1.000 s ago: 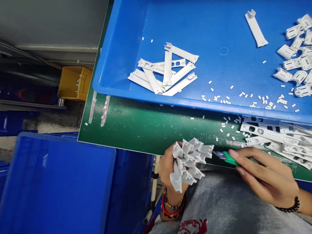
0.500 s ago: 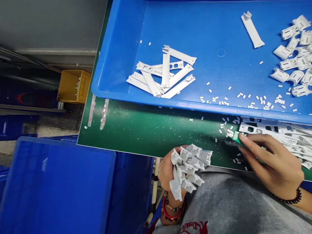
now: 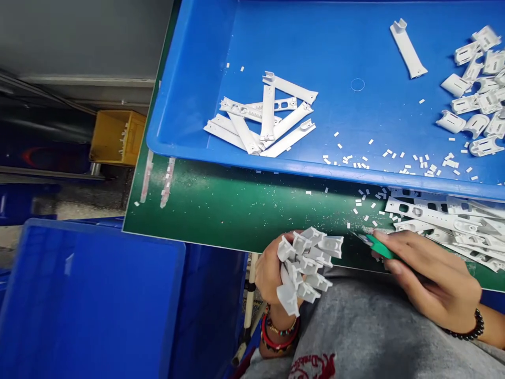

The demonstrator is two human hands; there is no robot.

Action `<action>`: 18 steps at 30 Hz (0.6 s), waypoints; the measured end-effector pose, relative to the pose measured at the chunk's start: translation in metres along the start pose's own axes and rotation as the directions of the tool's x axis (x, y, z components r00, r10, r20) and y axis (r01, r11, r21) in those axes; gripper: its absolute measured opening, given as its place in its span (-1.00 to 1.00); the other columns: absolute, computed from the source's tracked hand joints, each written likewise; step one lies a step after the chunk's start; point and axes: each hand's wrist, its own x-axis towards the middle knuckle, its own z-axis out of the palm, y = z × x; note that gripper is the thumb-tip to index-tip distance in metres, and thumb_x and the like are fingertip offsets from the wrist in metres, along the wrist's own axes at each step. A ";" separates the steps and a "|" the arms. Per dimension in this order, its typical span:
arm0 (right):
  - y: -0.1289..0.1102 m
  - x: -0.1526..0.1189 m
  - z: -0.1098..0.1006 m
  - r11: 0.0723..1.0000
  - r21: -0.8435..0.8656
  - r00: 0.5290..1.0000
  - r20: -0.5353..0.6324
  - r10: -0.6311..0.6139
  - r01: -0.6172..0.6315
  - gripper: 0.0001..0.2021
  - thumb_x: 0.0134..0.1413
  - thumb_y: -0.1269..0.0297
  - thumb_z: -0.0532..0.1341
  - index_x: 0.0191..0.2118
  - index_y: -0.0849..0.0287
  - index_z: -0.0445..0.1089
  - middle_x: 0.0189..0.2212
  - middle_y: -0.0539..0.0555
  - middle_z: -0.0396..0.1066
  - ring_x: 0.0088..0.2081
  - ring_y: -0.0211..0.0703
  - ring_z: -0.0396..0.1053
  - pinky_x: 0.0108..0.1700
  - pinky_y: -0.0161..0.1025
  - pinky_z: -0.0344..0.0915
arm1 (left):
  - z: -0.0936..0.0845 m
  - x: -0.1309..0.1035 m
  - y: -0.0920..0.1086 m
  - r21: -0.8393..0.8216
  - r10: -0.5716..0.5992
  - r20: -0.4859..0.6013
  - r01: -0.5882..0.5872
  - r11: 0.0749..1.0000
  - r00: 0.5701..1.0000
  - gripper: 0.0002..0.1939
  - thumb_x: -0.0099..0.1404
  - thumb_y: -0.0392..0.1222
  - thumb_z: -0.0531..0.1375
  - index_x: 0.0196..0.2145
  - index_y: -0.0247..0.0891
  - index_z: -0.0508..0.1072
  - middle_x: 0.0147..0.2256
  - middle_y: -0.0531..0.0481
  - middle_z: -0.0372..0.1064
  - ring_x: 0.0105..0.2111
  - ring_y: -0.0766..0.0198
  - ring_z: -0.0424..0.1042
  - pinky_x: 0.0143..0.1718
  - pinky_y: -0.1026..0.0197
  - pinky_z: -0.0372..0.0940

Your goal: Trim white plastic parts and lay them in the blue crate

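Observation:
My left hand (image 3: 269, 276) is wrapped round a bundle of white plastic parts (image 3: 305, 263), their hooked ends pointing up toward me. In my right hand (image 3: 437, 279) a green utility knife (image 3: 381, 246) is gripped between thumb and fingers, its blade pointing left toward the bundle but apart from it. Both hands are at the front edge of the green table (image 3: 236, 205). Long white plastic strips (image 3: 430, 213) lie piled just beyond my right hand, partly under the tray's rim. Small white offcuts (image 3: 366, 217) are scattered near the knife.
A large blue tray (image 3: 335, 171) spans the table, holding a loose pile of long white parts (image 3: 268, 113), one separate long part (image 3: 408, 50) and many short curved parts (image 3: 489, 97). A blue bin (image 3: 98, 300) stands at lower left, and a yellow box (image 3: 118, 138) sits beyond it.
My right hand has moved slightly down and left with the knife, turning its blade toward the bundle. The bundle in my left hand has tilted slightly.

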 end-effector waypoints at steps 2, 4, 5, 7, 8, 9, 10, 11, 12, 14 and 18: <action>-0.004 0.000 0.000 0.997 0.076 1.000 0.010 0.026 -0.027 -0.55 0.25 0.55 0.07 0.20 0.12 0.29 -0.27 0.10 0.50 -0.37 -0.20 0.50 -0.35 -0.32 0.44 | 0.000 0.003 0.003 -0.012 0.046 -0.027 -0.046 0.999 0.999 -0.70 0.26 -0.12 0.23 -0.04 -0.14 0.42 -0.27 0.02 0.58 -0.29 0.19 0.59 -0.23 0.19 0.45; -0.007 -0.001 0.003 0.981 0.158 0.993 0.049 0.103 -0.110 -0.65 0.29 0.50 0.01 0.13 0.12 0.26 -0.26 0.10 0.48 -0.38 -0.21 0.49 -0.34 -0.31 0.44 | 0.001 0.007 0.006 -0.003 0.089 -0.064 -0.089 0.996 0.994 -0.73 0.26 -0.16 0.23 -0.07 -0.16 0.44 -0.29 0.03 0.57 -0.33 0.21 0.58 -0.26 0.21 0.44; -0.008 0.000 0.005 0.974 0.177 0.990 0.060 0.131 -0.140 -0.69 0.31 0.47 -0.01 0.10 0.12 0.24 -0.24 0.10 0.47 -0.37 -0.21 0.49 -0.34 -0.30 0.44 | 0.001 0.009 0.008 0.007 0.112 -0.082 -0.111 0.994 0.990 -0.74 0.26 -0.18 0.23 -0.07 -0.17 0.45 -0.29 0.03 0.57 -0.34 0.21 0.58 -0.27 0.21 0.44; -0.009 0.004 0.011 0.982 0.129 0.988 0.081 0.130 -0.140 -0.76 0.35 0.41 -0.06 0.03 0.14 0.23 -0.25 0.11 0.46 -0.36 -0.22 0.47 -0.33 -0.31 0.41 | 0.002 0.011 0.011 0.027 0.149 -0.106 -0.147 0.989 0.983 -0.74 0.26 -0.20 0.22 -0.07 -0.18 0.45 -0.29 0.03 0.57 -0.34 0.22 0.57 -0.27 0.23 0.43; -0.010 0.007 0.013 0.991 0.067 0.990 0.094 0.108 -0.115 -0.79 0.37 0.36 -0.07 -0.01 0.15 0.24 -0.29 0.09 0.45 -0.39 -0.24 0.45 -0.36 -0.33 0.37 | 0.002 0.012 0.012 0.031 0.163 -0.102 -0.161 0.986 0.981 -0.72 0.27 -0.20 0.22 -0.05 -0.18 0.44 -0.27 0.02 0.57 -0.33 0.22 0.58 -0.26 0.23 0.43; -0.011 0.011 0.015 0.997 -0.010 0.991 0.106 0.079 -0.078 -0.81 0.39 0.31 -0.07 -0.07 0.16 0.25 -0.34 0.07 0.45 -0.42 -0.25 0.43 -0.39 -0.35 0.33 | 0.002 0.012 0.013 0.029 0.176 -0.092 -0.173 0.984 0.980 -0.71 0.27 -0.21 0.21 -0.04 -0.18 0.43 -0.26 0.01 0.57 -0.32 0.21 0.58 -0.26 0.23 0.43; -0.012 0.015 0.016 0.996 -0.082 0.992 0.113 0.048 -0.039 -0.80 0.41 0.26 -0.07 -0.14 0.16 0.26 -0.41 0.03 0.43 -0.47 -0.27 0.39 -0.43 -0.36 0.27 | 0.002 0.013 0.014 0.024 0.189 -0.087 -0.188 0.982 0.978 -0.70 0.27 -0.21 0.21 -0.02 -0.19 0.43 -0.26 0.00 0.58 -0.32 0.20 0.58 -0.25 0.23 0.43; -0.013 0.020 0.017 0.990 -0.144 0.993 0.118 0.023 -0.006 -0.78 0.42 0.21 -0.05 -0.20 0.16 0.25 -0.49 -0.01 0.38 -0.53 -0.30 0.33 -0.48 -0.37 0.21 | 0.003 0.013 0.015 0.020 0.202 -0.083 -0.201 0.979 0.976 -0.68 0.27 -0.22 0.20 -0.01 -0.19 0.42 -0.25 -0.01 0.58 -0.31 0.19 0.58 -0.25 0.23 0.43; -0.014 0.023 0.017 0.981 -0.194 0.993 0.119 0.009 0.015 -0.75 0.43 0.18 -0.04 -0.25 0.16 0.24 -0.54 -0.05 0.33 -0.59 -0.32 0.27 -0.52 -0.37 0.14 | 0.003 0.013 0.015 0.018 0.212 -0.083 -0.211 0.977 0.974 -0.67 0.28 -0.23 0.19 0.01 -0.20 0.42 -0.25 -0.01 0.58 -0.31 0.19 0.58 -0.24 0.24 0.43; -0.014 0.028 0.017 0.965 -0.262 0.993 0.121 0.008 0.024 -0.72 0.43 0.16 -0.01 -0.32 0.16 0.24 -0.61 -0.09 0.24 -0.64 -0.34 0.18 -0.56 -0.36 0.06 | 0.003 0.013 0.016 0.025 0.220 -0.093 -0.218 0.976 0.971 -0.67 0.27 -0.28 0.18 0.01 -0.20 0.43 -0.26 -0.01 0.58 -0.31 0.19 0.58 -0.24 0.24 0.43; -0.012 0.029 0.016 0.954 -0.297 0.990 0.143 -0.001 0.044 -0.70 0.41 0.18 0.01 -0.38 0.16 0.25 -0.65 -0.10 0.19 -0.66 -0.35 0.13 -0.58 -0.38 0.00 | 0.001 0.012 0.020 0.068 0.174 -0.113 -0.167 0.984 0.978 -0.74 0.28 -0.25 0.18 -0.07 -0.19 0.50 -0.29 -0.01 0.58 -0.35 0.18 0.57 -0.28 0.23 0.43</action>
